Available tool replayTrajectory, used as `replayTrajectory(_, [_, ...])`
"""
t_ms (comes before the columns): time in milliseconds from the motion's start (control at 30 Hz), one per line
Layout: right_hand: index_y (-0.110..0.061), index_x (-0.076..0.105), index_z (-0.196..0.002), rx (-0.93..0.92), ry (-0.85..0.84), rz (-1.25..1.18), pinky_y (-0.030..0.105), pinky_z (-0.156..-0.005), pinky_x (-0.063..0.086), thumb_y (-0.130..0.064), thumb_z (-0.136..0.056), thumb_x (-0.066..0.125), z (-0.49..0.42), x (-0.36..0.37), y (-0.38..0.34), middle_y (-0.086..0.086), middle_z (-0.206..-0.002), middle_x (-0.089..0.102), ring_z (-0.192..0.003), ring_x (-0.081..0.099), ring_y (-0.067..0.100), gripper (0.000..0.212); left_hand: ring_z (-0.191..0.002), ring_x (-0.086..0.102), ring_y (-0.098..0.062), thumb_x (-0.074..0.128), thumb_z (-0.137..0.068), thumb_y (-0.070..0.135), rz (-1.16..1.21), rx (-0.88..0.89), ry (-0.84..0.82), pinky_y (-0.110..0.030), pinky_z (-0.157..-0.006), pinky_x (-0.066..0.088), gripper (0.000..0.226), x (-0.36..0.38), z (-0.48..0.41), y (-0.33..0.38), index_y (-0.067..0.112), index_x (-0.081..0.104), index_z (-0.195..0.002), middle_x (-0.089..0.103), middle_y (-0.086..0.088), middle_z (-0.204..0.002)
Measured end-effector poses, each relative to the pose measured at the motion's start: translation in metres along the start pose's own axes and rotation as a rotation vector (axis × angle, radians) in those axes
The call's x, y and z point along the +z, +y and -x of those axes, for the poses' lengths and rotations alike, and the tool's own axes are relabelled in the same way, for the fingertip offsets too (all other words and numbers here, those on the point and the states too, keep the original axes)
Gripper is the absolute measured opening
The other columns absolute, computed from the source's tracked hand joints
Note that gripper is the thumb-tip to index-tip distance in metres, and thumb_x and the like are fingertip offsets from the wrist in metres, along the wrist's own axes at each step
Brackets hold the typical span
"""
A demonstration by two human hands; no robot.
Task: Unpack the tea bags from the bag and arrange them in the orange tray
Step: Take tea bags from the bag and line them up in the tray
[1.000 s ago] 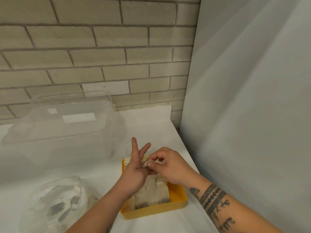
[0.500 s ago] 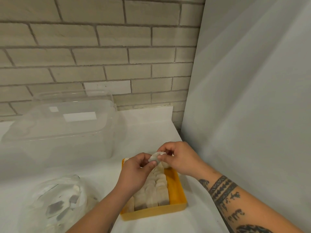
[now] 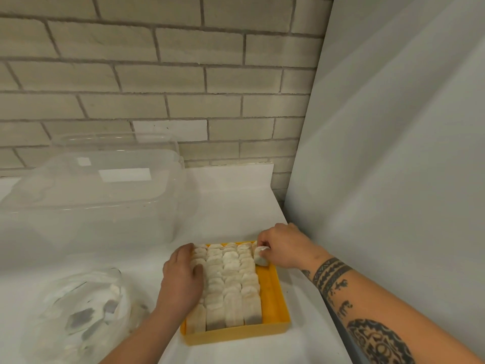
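Filling the last open strip of the orange tray (image 3: 275,300)

The right hand (image 3: 283,245) pinched one tea bag (image 3: 260,256) between thumb and fingers at the tray's far right corner, beside four packed rows of tea bags (image 3: 231,279). The left hand (image 3: 181,279) lay on the leftmost row, fingers straight and together. Next would likely be seating it upright, then reaching to the clear bag (image 3: 78,311) on the table (image 3: 231,206), which held a few more.

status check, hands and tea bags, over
Left hand flat on packed tea bag rows in orange plastic tray. Right hand pinching one white tea bag at far right corner. Right strip of tray bare, nothing blocking.
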State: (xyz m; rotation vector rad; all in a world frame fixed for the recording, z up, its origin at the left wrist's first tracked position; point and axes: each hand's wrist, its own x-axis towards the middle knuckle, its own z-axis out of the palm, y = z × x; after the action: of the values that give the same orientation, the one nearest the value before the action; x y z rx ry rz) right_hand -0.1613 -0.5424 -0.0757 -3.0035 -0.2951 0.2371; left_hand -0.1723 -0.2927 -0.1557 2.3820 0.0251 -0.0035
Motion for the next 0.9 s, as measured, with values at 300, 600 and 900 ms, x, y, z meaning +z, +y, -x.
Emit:
replayTrajectory(300, [-0.024,0.074,-0.108,0.011,0.055,0.130,0.036,-0.084,0.051,-0.030,-0.091,0.056,-0.008,0.013,-0.009,0.001,-0.109,0.060,-0.103,0.051,0.020,0.025,-0.146,0.032,-0.030,0.050,-0.102,0.012,0.081,-0.027,0.010,-0.041,-0.118,0.029,0.058,0.003,0.001,-0.003,0.011,0.030,-0.156,0.037,-0.007,-0.159])
replayTrajectory(600, [-0.019,0.057,-0.094,0.093,0.107,0.001,0.033,-0.072,0.048,-0.008,-0.081,0.061,-0.014,0.019,-0.013,0.002,-0.100,0.058,-0.096,0.054,0.021,0.018,-0.147,0.033,-0.028,0.050,-0.102,0.014,0.117,-0.055,0.012,-0.040,-0.119,0.030,0.062,0.005,0.000,-0.007,0.012,0.025,-0.158,0.036,-0.009,-0.160])
replayTrajectory(900, [-0.027,0.058,-0.084,0.158,0.186,-0.160,0.034,-0.072,0.051,-0.010,-0.078,0.067,-0.009,0.009,-0.028,-0.006,-0.092,0.054,-0.089,0.054,0.016,0.020,-0.140,0.044,-0.023,0.052,-0.102,0.028,0.200,-0.006,0.005,-0.042,-0.114,0.039,0.056,-0.013,0.002,-0.004,0.018,0.034,-0.154,0.038,-0.002,-0.157])
